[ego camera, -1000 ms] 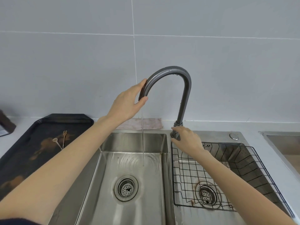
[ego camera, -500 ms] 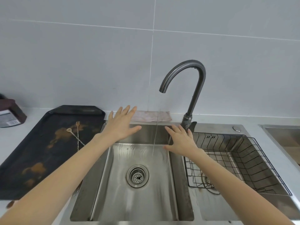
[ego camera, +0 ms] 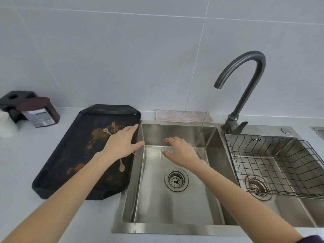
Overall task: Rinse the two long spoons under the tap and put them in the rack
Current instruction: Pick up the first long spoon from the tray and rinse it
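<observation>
Head view: tap (ego camera: 245,81) running, thin stream falling into the left sink basin (ego camera: 175,204) near its back right corner. Left hand (ego camera: 121,144) flat, fingers spread wide, palm down, holding nothing, over the right edge of the dark tray (ego camera: 73,155) and reaching toward the sink rim. Right hand (ego camera: 180,151) also spread, empty, hovering over the back of the left basin, just left of the stream, not in the water. Thin wooden utensils lie crossed on the tray under and around the left hand: one long spoon (ego camera: 122,165) with bowl toward the near side, just below the left wrist; a second long spoon (ego camera: 106,131) with bowl toward the far side, just left of the hand; a small fork (ego camera: 113,126) beside it. Another fork tip (ego camera: 142,159) pokes over the tray edge at the sink rim. Cannot tell if the hand touches any of them. Tray has brown smears. Wire rack (ego camera: 273,165) sits in the right basin, nothing in it. Pink cloth (ego camera: 182,116) on the counter behind the sink, against the wall. Dark bottle (ego camera: 38,112) lying on its side at far left of the counter, black block (ego camera: 15,98) behind it, white cup (ego camera: 6,123) partly cut off at the left edge.
</observation>
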The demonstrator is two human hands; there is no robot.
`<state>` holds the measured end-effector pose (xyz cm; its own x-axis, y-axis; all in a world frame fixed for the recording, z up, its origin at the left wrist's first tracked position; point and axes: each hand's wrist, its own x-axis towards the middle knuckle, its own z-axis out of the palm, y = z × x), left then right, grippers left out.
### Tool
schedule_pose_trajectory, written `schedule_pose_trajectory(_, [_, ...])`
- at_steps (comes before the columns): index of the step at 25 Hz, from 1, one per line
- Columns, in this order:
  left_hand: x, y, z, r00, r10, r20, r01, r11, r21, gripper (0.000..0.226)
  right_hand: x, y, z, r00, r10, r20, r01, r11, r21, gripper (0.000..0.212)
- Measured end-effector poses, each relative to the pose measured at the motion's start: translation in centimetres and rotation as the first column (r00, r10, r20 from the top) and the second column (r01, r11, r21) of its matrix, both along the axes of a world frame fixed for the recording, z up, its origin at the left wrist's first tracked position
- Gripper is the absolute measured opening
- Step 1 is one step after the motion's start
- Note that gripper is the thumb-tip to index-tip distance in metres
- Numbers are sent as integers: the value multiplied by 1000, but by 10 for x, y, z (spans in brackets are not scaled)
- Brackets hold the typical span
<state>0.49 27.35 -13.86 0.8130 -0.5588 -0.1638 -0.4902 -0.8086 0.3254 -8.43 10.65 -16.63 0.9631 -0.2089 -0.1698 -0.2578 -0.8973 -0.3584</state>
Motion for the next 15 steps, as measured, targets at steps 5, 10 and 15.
schedule_pose_trajectory(5, [26,30,-25,985,126,-118,-132,990,-39,60,33,39,-15,1000,2,-17,0,997,79,37])
schedule_pose_trajectory(10, [52,38,-60,915,268,-301,-300,952,-64,46,68,58,-36,993,-32,-109,48,988,148,31])
schedule_pose_trajectory(15, [62,28,-86,879,326,-347,-365,930,-50,34,87,67,-65,968,-62,-245,112,975,193,31])
